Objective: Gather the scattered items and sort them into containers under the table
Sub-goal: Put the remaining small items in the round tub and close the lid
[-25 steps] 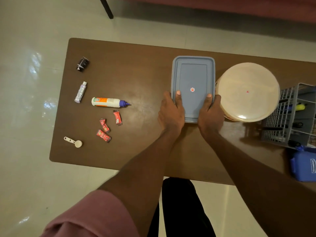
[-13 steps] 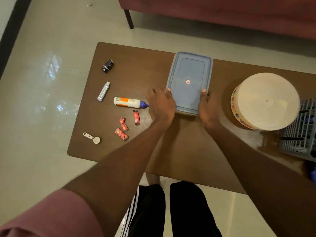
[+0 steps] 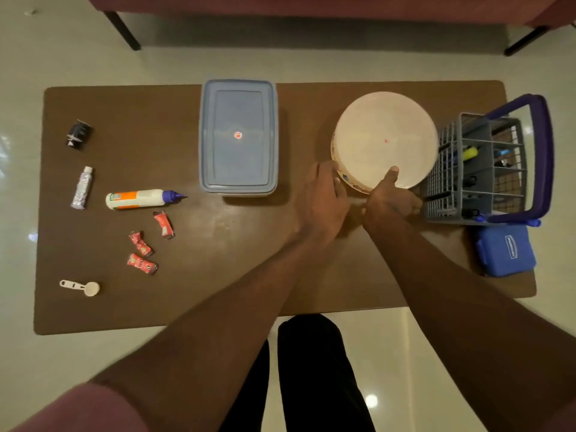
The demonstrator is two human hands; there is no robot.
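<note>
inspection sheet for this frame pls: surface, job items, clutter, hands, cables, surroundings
Surface: brown table, bare patches between items.
Job's things: glue bottle, glitter tube, black cap, three red sachets, white scoop scattered left; blue lidded box, round cream tub, both lids on.
Clutter: grey caddy with pens; small blue case.
Hands: left hand and right hand on the tub's near rim, thumb on lid.
Cables: nothing seen.
Surroundings: pale tiled floor; maroon furniture behind.

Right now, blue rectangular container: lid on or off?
On. The blue lid sits flat, covering the container's whole top; contents hidden.
</note>
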